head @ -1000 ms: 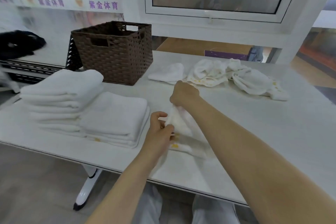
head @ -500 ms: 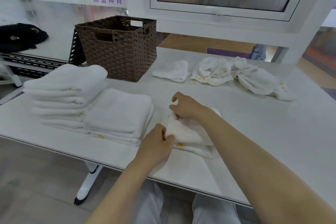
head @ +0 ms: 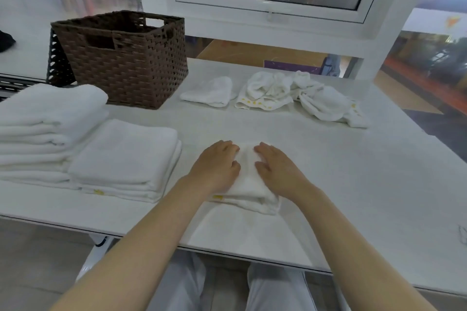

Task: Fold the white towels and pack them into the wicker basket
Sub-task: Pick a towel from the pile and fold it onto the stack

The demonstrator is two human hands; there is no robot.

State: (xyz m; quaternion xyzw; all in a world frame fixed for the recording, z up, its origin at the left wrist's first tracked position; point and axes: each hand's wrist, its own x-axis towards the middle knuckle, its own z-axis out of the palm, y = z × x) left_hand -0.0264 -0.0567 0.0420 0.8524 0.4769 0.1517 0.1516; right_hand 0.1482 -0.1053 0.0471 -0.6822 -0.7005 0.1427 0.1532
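Observation:
A small folded white towel [head: 249, 184] lies flat on the white table [head: 366, 184] in front of me. My left hand [head: 216, 166] rests palm-down on its left half, and my right hand [head: 276, 169] rests palm-down on its right half, fingers spread, neither gripping. The brown wicker basket [head: 126, 58] stands at the back left, and I see nothing inside it from here. Two stacks of folded white towels sit at the left: a taller stack [head: 43, 131] and a lower stack [head: 129, 156].
Unfolded white towels lie at the back: a small one [head: 209, 92] beside the basket, a crumpled pile [head: 267, 89] and another crumpled towel [head: 326, 105] to its right. A window frame and wall stand behind the table. My knees show under the near table edge.
The towel, held up and pinched in both hands a second ago, now lies folded on the table. Both hands have let go and lie flat on top of it.

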